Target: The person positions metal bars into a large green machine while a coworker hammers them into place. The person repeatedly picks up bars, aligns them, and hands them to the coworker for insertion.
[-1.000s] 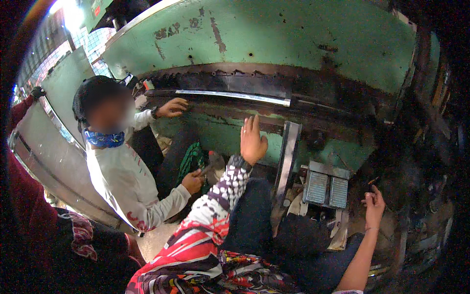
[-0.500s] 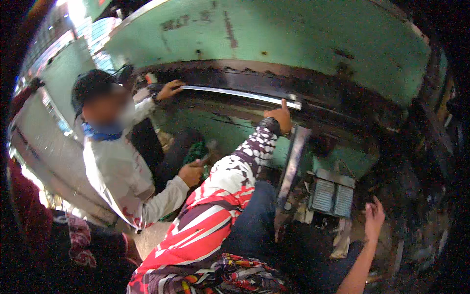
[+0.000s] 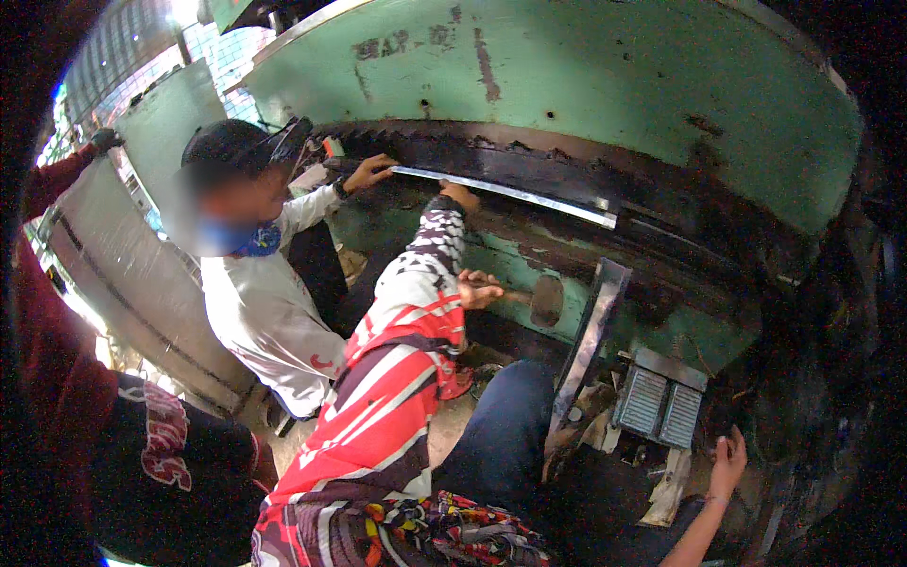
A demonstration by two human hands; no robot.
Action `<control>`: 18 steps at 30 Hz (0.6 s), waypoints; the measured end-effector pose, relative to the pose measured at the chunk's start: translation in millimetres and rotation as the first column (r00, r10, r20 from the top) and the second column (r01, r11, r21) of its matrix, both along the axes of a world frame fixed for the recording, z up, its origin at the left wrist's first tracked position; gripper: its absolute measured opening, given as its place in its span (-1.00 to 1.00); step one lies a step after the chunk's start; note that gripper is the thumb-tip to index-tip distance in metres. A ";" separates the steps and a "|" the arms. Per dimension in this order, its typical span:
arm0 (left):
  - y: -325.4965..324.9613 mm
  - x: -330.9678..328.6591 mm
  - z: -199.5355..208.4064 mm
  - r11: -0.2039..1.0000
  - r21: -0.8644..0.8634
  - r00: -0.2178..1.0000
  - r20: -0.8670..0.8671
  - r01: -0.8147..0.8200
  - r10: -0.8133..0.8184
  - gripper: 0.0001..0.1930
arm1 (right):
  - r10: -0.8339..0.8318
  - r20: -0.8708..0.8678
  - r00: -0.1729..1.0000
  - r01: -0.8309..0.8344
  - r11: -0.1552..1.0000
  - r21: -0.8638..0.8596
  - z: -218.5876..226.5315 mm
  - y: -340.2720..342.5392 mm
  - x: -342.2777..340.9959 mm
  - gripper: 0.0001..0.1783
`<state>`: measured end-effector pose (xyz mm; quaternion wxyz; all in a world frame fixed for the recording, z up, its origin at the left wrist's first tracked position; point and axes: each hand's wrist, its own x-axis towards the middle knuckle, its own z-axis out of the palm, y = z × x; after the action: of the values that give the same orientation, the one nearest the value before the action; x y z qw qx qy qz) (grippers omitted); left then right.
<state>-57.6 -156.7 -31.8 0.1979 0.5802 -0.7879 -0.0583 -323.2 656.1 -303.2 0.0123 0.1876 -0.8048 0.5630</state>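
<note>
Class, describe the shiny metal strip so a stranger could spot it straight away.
Find the large green machine panel across the picture's top. Just beneath, among dark metal parts, lies the metal strip, near the person's left hand. Long, thin and bright silver, it stands out from those dark neighbours.

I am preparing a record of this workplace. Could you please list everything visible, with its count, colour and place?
Wide metal machine: 1, worn green, across the back.
Long thin metal strip: 1, silver, along the machine's front.
Block-headed hammer: 1, brownish, in a co-worker's hand.
Long straight metal bar: 1, grey, right of the hammer.
Ribbed pedal-like metal plates: 2, grey, lower right.
Large flat metal sheets: at least 2, grey, left.
Co-workers: at least 2, one white-shirted, one dark-red-sleeved, left.
Far-right clutter: too dark to count.
Own left hand: 1, red, white and black sleeve, by the strip.
Own right hand: 1, bare forearm, right of the plates.
</note>
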 end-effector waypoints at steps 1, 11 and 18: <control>-15.3 35.3 14.4 0.998 -0.052 0.999 0.029 -0.043 0.044 0.06 | 0.045 0.018 0.999 -0.044 0.999 -0.016 6.1 -14.6 10.9 -0.43; 96.4 -33.0 48.9 0.982 0.064 0.983 0.026 0.180 -0.182 -0.06 | -0.124 0.008 0.992 0.123 0.990 0.070 54.0 11.2 20.0 -0.42; 136.3 -16.1 81.1 0.963 -0.264 0.932 -0.330 0.057 -0.146 -0.45 | -0.068 -0.008 0.998 0.068 0.998 0.000 60.5 2.8 26.2 -0.43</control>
<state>-73.7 -20.4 49.3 0.4019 0.4894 -0.7708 -0.0700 -297.0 658.9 -242.7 0.0346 0.1621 -0.8108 0.5613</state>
